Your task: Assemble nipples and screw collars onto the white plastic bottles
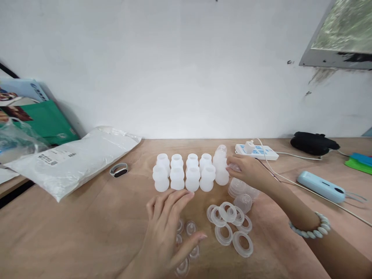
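Observation:
Two rows of white translucent plastic cups (186, 172) stand on the wooden table (87, 228). At the right end of the rows a taller stack (221, 166) stands. My right hand (247, 170), a bead bracelet on its wrist, is closed on a small clear piece (233, 166) held against that stack. My left hand (168, 228) lies open, fingers spread, over several small clear caps (190, 228) at the front. Clear plastic rings (229, 226) lie in a loose pile to the right of it. Clear domed lids (242, 193) are stacked under my right wrist.
A white plastic bag (75, 159) lies at the left beside a wristband (119, 169). A power strip (257, 152) with cables sits at the back right. Near it are a black object (314, 142) and a light blue device (321, 186). Folders lean at far left.

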`<state>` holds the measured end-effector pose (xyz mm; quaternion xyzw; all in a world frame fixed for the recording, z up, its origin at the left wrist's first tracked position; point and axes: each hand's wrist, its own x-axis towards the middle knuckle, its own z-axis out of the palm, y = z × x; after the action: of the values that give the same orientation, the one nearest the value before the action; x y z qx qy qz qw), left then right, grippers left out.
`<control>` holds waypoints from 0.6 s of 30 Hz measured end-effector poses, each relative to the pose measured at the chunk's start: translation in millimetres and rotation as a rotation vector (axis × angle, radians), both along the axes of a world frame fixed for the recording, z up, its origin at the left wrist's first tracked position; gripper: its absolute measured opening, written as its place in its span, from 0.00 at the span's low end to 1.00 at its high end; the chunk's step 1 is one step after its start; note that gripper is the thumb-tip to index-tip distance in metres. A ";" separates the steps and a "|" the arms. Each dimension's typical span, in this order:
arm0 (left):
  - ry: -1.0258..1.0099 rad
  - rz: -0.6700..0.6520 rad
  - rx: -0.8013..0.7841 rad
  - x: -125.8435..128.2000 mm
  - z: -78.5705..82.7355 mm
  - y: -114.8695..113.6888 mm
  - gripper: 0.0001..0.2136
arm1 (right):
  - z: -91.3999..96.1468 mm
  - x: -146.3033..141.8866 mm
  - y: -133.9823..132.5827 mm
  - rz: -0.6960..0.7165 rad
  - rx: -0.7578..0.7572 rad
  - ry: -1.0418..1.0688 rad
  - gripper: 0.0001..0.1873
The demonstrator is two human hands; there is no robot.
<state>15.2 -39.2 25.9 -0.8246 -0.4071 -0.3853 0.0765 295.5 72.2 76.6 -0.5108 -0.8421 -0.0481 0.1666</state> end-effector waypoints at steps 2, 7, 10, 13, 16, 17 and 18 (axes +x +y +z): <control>0.003 -0.003 0.005 -0.2 0.0 0.1 0.19 | 0.7 0.2 -0.9 -0.015 -0.013 -0.003 0.08; -0.007 -0.009 0.011 0.4 -0.8 -0.5 0.18 | 7.2 5.4 -4.8 -0.029 -0.029 0.012 0.06; -0.044 -0.001 0.012 2.0 -1.5 -0.8 0.17 | 13.9 9.4 -13.7 -0.045 -0.011 0.048 0.04; -0.096 -0.002 0.009 4.4 -1.2 -1.2 0.15 | 15.4 4.5 -34.5 -0.051 0.022 0.205 0.10; -0.167 -0.033 -0.015 6.5 0.2 -2.4 0.13 | 2.3 -13.8 -63.0 0.044 0.037 0.418 0.14; -0.186 -0.051 -0.035 7.0 0.6 -2.9 0.13 | -5.5 -21.9 -72.1 0.098 0.030 0.458 0.12; -0.199 -0.074 -0.065 7.5 1.0 -3.4 0.13 | -14.2 -30.1 -80.3 0.173 0.037 0.486 0.09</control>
<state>22.6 -42.6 26.9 -0.7989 -0.3941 -0.4544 -0.0052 265.4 -8.1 62.3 -0.4301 -0.8170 0.0751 0.3767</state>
